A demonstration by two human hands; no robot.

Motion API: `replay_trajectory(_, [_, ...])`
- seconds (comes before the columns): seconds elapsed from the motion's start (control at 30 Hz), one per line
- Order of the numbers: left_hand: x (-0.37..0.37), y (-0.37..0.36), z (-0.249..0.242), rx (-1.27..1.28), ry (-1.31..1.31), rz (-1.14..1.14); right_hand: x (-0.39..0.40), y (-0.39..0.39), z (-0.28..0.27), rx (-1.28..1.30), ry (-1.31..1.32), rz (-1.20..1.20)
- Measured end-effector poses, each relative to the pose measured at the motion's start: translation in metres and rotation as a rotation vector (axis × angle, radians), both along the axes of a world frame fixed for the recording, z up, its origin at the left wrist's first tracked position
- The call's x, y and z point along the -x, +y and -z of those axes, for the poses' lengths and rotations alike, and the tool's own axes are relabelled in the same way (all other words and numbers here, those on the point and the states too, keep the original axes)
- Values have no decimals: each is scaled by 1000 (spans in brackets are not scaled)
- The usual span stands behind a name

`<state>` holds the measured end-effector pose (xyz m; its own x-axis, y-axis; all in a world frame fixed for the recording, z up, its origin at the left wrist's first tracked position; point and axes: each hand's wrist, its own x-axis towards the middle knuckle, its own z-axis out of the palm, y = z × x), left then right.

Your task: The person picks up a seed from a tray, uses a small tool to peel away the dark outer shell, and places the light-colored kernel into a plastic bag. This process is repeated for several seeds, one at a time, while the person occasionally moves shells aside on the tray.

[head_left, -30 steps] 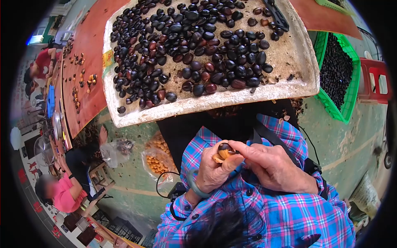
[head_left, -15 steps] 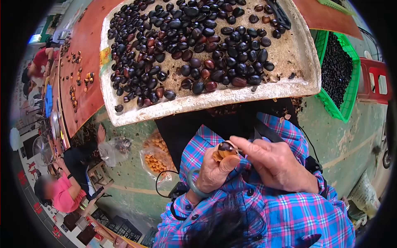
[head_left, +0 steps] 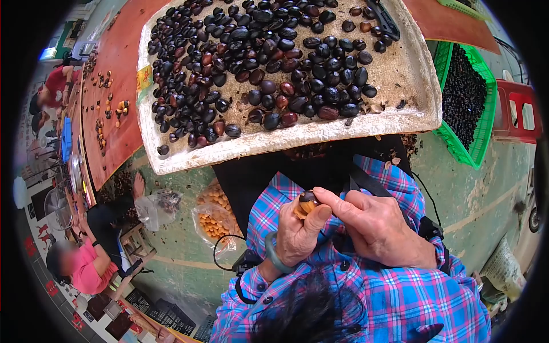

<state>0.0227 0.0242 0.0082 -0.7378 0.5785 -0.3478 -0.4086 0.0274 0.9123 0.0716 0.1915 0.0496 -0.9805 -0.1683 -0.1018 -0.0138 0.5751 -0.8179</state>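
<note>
My left hand (head_left: 295, 235) is closed around a dark, glossy nut (head_left: 308, 198) whose skin is partly off, with orange-tan flesh showing on its near side. The fingers of my right hand (head_left: 380, 226) bend in from the right, the index fingertip pressed against the nut. Whether a small tool sits inside the right hand cannot be seen. Beyond my hands, a pale foam tray (head_left: 417, 121) holds many similar dark nuts, some reddish brown. A black object (head_left: 383, 20) lies in its far right corner.
Right of the tray are a green basket (head_left: 488, 114) of dark pieces and a red stool (head_left: 510, 97). Clear bags with orange pieces (head_left: 213, 227) lie on the floor at left. Peeled bits lie on the red table (head_left: 123, 74). A person in pink (head_left: 94, 268) sits at far left.
Both hands stay together at the nut. The left hand has turned slightly, showing more orange flesh, and the right index finger has shifted a little left and down over it.
</note>
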Motion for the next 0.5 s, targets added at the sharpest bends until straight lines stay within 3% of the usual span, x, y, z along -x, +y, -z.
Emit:
replay_trajectory(0.23, [1,1,-2,-44,47,18,3,3,1,-72,50,-29])
replay_trajectory(0.5, [11,-10,-12,17,-38,231,4,9,-6,-93,-32,-188])
